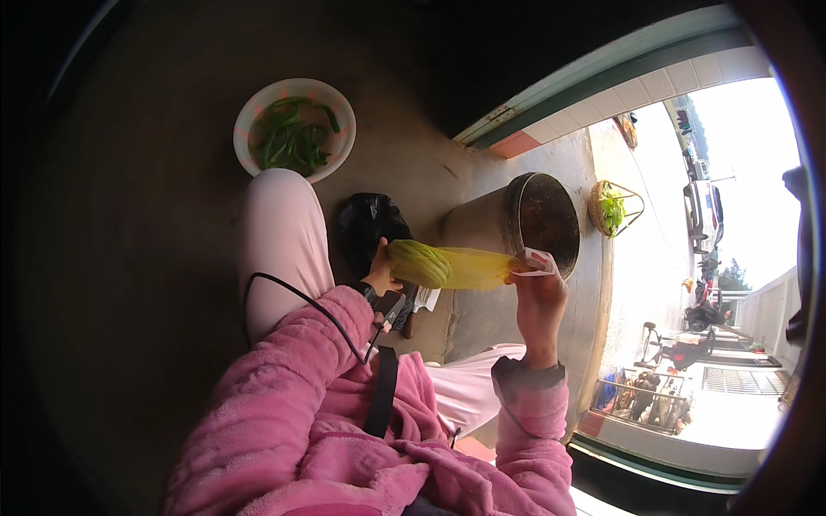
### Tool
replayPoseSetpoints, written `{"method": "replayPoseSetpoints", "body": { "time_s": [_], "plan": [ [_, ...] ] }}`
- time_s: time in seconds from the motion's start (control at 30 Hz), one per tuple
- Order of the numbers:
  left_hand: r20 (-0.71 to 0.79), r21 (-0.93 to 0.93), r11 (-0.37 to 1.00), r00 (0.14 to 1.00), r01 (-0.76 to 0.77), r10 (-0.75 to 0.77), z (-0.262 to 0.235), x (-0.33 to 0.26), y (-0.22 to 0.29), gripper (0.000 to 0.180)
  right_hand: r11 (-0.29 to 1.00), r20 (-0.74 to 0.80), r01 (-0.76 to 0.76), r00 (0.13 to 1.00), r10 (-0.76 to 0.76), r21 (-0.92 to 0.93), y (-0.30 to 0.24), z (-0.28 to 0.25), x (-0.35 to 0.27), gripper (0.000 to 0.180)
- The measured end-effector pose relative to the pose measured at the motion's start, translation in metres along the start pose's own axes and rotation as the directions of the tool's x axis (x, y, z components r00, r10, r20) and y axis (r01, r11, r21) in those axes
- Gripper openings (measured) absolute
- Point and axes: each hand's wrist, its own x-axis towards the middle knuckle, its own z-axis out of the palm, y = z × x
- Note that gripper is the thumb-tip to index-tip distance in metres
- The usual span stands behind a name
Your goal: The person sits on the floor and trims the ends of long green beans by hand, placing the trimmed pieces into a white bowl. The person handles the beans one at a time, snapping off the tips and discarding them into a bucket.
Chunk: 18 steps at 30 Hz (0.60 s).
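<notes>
A yellow mesh bag [482, 268] stretches between my two hands, with pale green vegetables [422, 263] bunched in its left end. My left hand [379, 273] is curled round that full end, part of its fingers hidden. At the other end, my right hand [542, 311] pinches the gathered net beside a white tag [539, 261] with a red mark. Just beyond my left hand lies a black plastic bag [372, 219]. Below the net a knife-like tool with a dark handle [408, 325] partly shows.
A white basin [242, 129] with long green peppers [294, 142] stands at the far left, past my knee. A tall metal bucket [482, 215] is right of the black bag. Outside the doorway sits a wicker basket [595, 209] with green leaves; a metal rack [650, 400] stands at lower right.
</notes>
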Motion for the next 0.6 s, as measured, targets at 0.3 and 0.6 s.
{"method": "replayPoseSetpoints", "body": {
  "time_s": [0.3, 0.6],
  "plan": [
    [0.343, -0.207, 0.975, 0.939, 0.079, -0.003, -0.003, 0.022, -0.008, 0.111, 0.983, -0.087, 0.182, 0.98, -0.179, 0.026, -0.034, -0.017, -0.007, 0.014],
    [0.312, -0.166, 0.967, 0.941, 0.192, -0.133, 0.003, 0.018, -0.007, 0.102, 0.947, -0.072, 0.321, 0.944, -0.322, -0.019, -0.076, -0.051, -0.01, 0.005]
  ]
}}
